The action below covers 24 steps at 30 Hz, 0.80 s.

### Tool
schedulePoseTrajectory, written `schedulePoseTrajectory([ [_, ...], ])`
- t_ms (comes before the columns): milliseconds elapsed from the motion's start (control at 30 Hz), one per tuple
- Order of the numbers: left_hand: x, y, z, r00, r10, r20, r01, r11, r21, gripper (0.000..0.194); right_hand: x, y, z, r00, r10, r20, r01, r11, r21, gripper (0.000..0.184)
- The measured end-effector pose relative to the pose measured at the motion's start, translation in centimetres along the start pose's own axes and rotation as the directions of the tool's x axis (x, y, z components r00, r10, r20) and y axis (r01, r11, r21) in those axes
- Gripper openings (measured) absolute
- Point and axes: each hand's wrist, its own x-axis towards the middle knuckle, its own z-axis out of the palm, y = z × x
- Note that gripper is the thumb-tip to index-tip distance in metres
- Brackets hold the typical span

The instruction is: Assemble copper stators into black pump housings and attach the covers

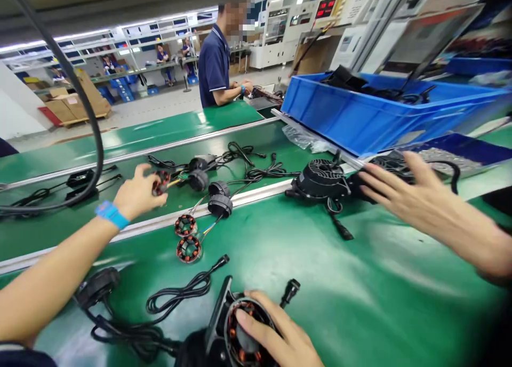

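Note:
My left hand (138, 193), with a blue wristband (112, 214), reaches over the far strip of the bench. Its fingers close round a copper-wound stator (162, 181), whose wires run to a black round cap (198, 180). Low in the view, my right hand (284, 335) grips a black motor housing (218, 327); thumb and fingers lie over its rim, and copper windings show inside. The housing's lower part is cut off by the frame. Two more stators (189, 248) rest on the bench, wired to black caps (220, 205).
From the right, another person's hand (416, 201) extends to a black fan-like unit (322, 179). A blue bin (360, 113) holds black parts. Coiled black cables (180, 292) lie in front. One hanging cable (94, 127) crosses the left side. A co-worker (216, 63) stands beyond the bench.

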Motion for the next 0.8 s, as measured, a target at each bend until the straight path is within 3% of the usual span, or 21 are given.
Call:
schedulePoseTrajectory([
  [100,-6.7,-0.7,2.9,0.992,-0.019,0.122,0.022,0.999,-0.023,0.053,1.6,-0.3,-0.6,0.995,-0.038,-0.094,0.045,0.997,0.065,0.065],
  [233,-11.5,1.1,5.4,0.993,0.035,0.111,-0.011,0.976,-0.217,0.065,3.1,-1.4,-1.2,0.988,-0.032,-0.148,0.053,0.989,0.138,0.055],
  [367,-14.0,2.1,4.4,0.979,0.152,0.138,-0.069,0.877,-0.475,0.085,3.2,-1.8,-1.3,0.995,0.010,-0.100,0.005,0.990,0.144,0.055],
  [433,-16.1,2.1,3.6,0.975,0.222,0.014,-0.173,0.797,-0.578,0.096,3.3,-2.0,-1.1,0.997,0.037,-0.074,-0.024,0.984,0.178,0.058],
  [467,-17.4,2.2,3.3,0.956,0.281,-0.085,-0.272,0.737,-0.619,0.101,3.3,-2.2,-0.9,0.997,0.049,-0.059,-0.036,0.975,0.218,0.061],
  [533,-20.5,2.7,3.2,0.869,0.429,-0.245,-0.472,0.573,-0.670,0.100,3.6,-2.8,-0.4,0.998,0.060,-0.008,-0.054,0.944,0.325,0.070],
  [600,-23.4,3.7,3.7,0.787,0.541,-0.296,-0.557,0.415,-0.720,0.095,4.1,-3.4,0.2,0.996,0.056,0.070,-0.079,0.909,0.410,0.082],
  [633,-24.7,4.4,4.1,0.776,0.556,-0.299,-0.555,0.376,-0.742,0.093,4.4,-3.7,0.4,0.992,0.054,0.111,-0.097,0.896,0.433,0.089],
  [700,-26.5,5.7,4.8,0.812,0.496,-0.306,-0.518,0.372,-0.770,0.094,5.0,-4.3,0.8,0.982,0.064,0.177,-0.139,0.879,0.456,0.100],
  [800,-27.9,7.4,5.5,0.890,0.267,-0.369,-0.452,0.421,-0.786,0.098,5.8,-5.2,1.1,0.980,0.061,0.190,-0.145,0.872,0.467,0.109],
])
